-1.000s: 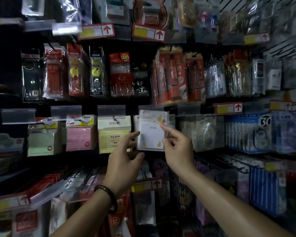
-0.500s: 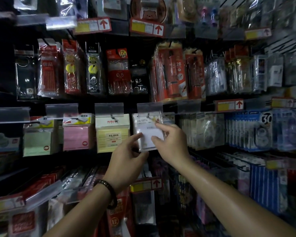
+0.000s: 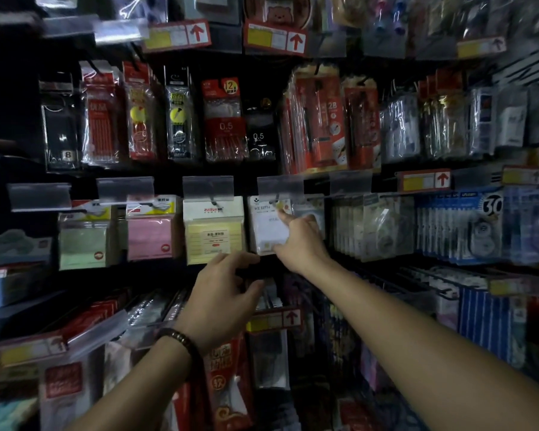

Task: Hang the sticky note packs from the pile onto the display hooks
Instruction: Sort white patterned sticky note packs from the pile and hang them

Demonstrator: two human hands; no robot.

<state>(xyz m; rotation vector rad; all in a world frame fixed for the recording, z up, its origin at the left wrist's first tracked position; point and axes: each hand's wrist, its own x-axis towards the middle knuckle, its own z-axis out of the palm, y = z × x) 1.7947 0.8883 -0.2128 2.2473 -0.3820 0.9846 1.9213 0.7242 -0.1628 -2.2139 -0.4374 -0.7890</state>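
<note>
Pushed back along its display hook (image 3: 274,201) since a second ago, when it was held out in front of the shelf, the white sticky note pack (image 3: 268,227) now hangs level with the yellow sticky note pack (image 3: 213,233) just beside it. The right hand (image 3: 302,244) rests against the white pack's right edge, forefinger stretched up to the header card near the hook, thumb at the lower corner; whether it pinches the pack or merely presses it is hard to tell. The left hand (image 3: 221,298) has dropped below the row and hangs half-open, fingers curled, holding nothing, with a beaded bracelet (image 3: 181,339) on the wrist. Pink (image 3: 150,231) and green sticky note packs (image 3: 83,241) hang further left. The supply pile is out of sight.

Risk, as a judgement: if the header hole has not fully cleared the hook's upturned tip, letting go may let the pack slide forward and drop. A push from the forefinger could also crease the thin card or nudge the transparent packets crowded close on the right.
</note>
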